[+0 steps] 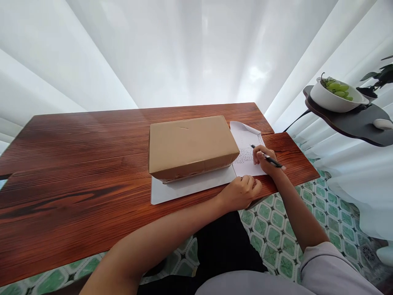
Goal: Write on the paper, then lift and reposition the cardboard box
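My right hand (264, 160) grips a black pen (266, 156) and rests on a printed sheet of paper (245, 143) at the right end of a wooden table (76, 164). The pen tip points at the sheet's upper part. My left hand (242, 191) lies loosely closed on the table's near edge, just below the sheet's lower corner, holding nothing. A closed brown cardboard box (190, 145) sits left of the paper on a white mat (184, 188).
White curtains hang behind the table. To the right, a dark side shelf (353, 121) carries a white bowl (333, 100) of green grapes, with plant leaves (380, 76) beyond. Green patterned floor tiles (276, 229) lie below.
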### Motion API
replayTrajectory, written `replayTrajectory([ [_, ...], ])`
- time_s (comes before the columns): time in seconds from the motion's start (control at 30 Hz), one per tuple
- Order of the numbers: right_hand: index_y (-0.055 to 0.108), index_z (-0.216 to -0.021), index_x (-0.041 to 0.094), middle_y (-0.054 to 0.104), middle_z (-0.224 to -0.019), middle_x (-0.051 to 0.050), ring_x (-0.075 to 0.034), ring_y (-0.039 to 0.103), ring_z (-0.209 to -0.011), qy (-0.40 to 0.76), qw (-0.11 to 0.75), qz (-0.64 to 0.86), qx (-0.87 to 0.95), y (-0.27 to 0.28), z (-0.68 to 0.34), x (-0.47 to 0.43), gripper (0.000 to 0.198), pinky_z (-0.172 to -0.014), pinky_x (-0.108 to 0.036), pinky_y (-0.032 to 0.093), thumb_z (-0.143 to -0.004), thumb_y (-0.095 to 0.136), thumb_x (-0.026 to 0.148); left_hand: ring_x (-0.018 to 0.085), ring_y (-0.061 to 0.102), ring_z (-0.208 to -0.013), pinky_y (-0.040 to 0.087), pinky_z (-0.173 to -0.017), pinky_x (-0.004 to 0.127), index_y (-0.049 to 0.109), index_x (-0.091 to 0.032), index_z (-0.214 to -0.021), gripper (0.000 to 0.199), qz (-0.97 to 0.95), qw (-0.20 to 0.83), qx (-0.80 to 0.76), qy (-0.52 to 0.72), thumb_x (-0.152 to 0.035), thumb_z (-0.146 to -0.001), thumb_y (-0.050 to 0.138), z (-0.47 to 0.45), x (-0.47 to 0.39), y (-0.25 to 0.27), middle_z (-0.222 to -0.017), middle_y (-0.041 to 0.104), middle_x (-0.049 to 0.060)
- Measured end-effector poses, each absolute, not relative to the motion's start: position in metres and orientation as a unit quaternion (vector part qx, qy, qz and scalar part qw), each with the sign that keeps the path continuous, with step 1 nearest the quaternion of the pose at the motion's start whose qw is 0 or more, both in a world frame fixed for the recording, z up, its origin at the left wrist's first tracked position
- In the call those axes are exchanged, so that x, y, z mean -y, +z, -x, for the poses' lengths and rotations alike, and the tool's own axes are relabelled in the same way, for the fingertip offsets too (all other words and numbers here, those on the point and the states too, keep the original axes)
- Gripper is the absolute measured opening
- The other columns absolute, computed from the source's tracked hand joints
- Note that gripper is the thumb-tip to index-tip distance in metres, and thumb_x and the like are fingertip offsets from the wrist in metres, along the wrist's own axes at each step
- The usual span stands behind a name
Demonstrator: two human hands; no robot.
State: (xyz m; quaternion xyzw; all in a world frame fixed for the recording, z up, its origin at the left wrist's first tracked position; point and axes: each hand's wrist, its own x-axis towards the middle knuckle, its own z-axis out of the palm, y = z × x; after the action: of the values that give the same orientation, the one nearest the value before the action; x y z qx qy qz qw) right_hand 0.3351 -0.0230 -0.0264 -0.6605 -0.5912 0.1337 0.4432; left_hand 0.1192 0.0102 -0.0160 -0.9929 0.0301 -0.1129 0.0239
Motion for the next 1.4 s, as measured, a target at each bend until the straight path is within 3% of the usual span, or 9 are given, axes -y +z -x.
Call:
replayTrajectory([
  [0.1,0.062,-0.113,0.022,0.061,-0.061,0.001,-0.014,0.053,-0.051,0.208,0.476,0.648,0.557,-0.024,-0.330,0.025,0.043,-0.052,-0.027,0.045,-0.102,0.036,0.054,0.024,0.055,-0.082,0.038,-0.061,0.034,0.050,-0.004,-0.121,0.032,0.994,0.016,-0.023,-0.102,-0.016,-0.098,0.031,-0.119,-0.010,-0.016,-0.093,0.058,0.013],
  [0.2,0.065,-0.088,0.021,0.066,-0.063,-0.001,-0.014,0.058,-0.053,0.223,0.477,0.661,0.535,-0.022,-0.327,0.024,0.032,-0.052,-0.027,0.048,-0.094,0.055,0.051,0.023,0.055,-0.080,0.038,-0.061,0.034,0.051,-0.005,-0.117,0.029,0.994,0.012,-0.023,-0.110,-0.015,-0.099,0.030,-0.120,-0.010,-0.016,-0.091,0.058,0.013],
  [0.3,0.056,-0.067,0.021,0.064,-0.057,0.000,-0.012,0.056,-0.049,0.201,0.459,0.681,0.533,-0.022,-0.323,0.022,0.034,-0.050,-0.025,0.044,-0.083,0.074,0.045,0.023,0.055,-0.077,0.037,-0.061,0.035,0.053,-0.007,-0.111,0.027,0.993,0.005,-0.023,-0.116,-0.014,-0.099,0.029,-0.120,-0.010,-0.016,-0.087,0.057,0.012],
  [0.47,0.058,-0.073,0.022,0.058,-0.048,0.004,-0.011,0.050,-0.037,0.219,0.423,0.713,0.514,-0.023,-0.319,0.022,0.034,-0.042,-0.025,0.040,-0.090,0.063,0.051,0.024,0.056,-0.079,0.038,-0.062,0.035,0.053,-0.006,-0.109,0.028,0.994,-0.001,-0.025,-0.109,-0.014,-0.099,0.029,-0.121,-0.010,-0.015,-0.091,0.058,0.013],
  [0.6,0.050,-0.062,0.022,0.056,-0.045,0.004,-0.011,0.050,-0.037,0.217,0.409,0.717,0.521,-0.022,-0.317,0.021,0.040,-0.042,-0.025,0.039,-0.086,0.068,0.049,0.024,0.056,-0.080,0.038,-0.062,0.036,0.052,-0.010,-0.102,0.026,0.996,-0.018,-0.028,-0.085,-0.014,-0.099,0.027,-0.121,-0.010,-0.013,-0.092,0.059,0.013],
  [0.73,0.047,-0.062,0.022,0.055,-0.044,0.004,-0.011,0.048,-0.037,0.218,0.406,0.717,0.523,-0.022,-0.316,0.020,0.038,-0.043,-0.025,0.039,-0.091,0.060,0.043,0.024,0.056,-0.081,0.038,-0.060,0.036,0.052,-0.010,-0.103,0.025,0.997,-0.024,-0.026,-0.072,-0.015,-0.100,0.028,-0.120,-0.011,-0.011,-0.094,0.059,0.014],
  [1.4,0.050,-0.063,0.022,0.055,-0.045,0.005,-0.012,0.047,-0.037,0.225,0.405,0.718,0.519,-0.025,-0.317,0.019,0.033,-0.044,-0.027,0.042,-0.092,0.056,0.038,0.025,0.055,-0.081,0.037,-0.061,0.037,0.051,-0.011,-0.100,0.029,0.996,-0.031,-0.024,-0.075,-0.017,-0.101,0.022,-0.121,-0.011,-0.014,-0.094,0.058,0.014],
])
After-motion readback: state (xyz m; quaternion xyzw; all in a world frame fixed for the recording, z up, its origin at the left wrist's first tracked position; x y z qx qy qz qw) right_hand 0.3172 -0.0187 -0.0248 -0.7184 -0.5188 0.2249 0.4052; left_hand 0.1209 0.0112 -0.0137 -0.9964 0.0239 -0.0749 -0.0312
